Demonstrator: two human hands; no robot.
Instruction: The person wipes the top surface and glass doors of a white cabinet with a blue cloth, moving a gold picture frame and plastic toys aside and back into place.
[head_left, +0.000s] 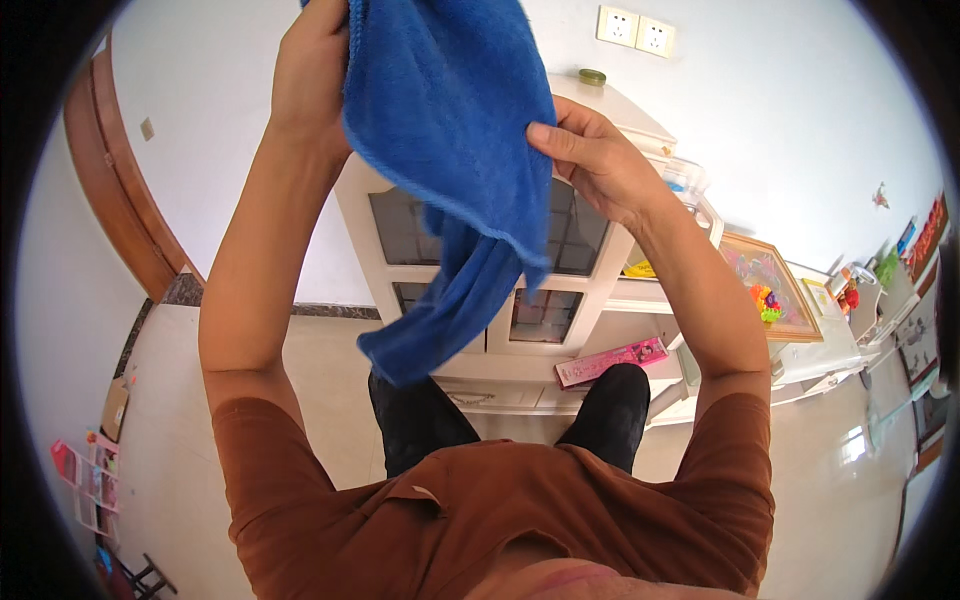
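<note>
A blue cloth (450, 112), with the look of a microfibre towel, hangs raised in front of me between both hands. My left hand (311, 82) grips its left edge near the top of the picture; part of that hand's fingers is hidden. On the right edge, my right hand (592, 154) pinches the cloth, thumb in front and fingers behind. The lower end dangles in folds above my left knee. Behind the cloth stands a white cabinet (360, 217) with dark glass-paned doors, partly covered by it.
A pink box (611, 362) bearing writing lies on the cabinet's low ledge. A small green round object (592, 76) sits on the cabinet top, below wall sockets (636, 30). To the right are a wood-framed picture (772, 289) and a low white unit. A pink rack (94, 480) stands at far left.
</note>
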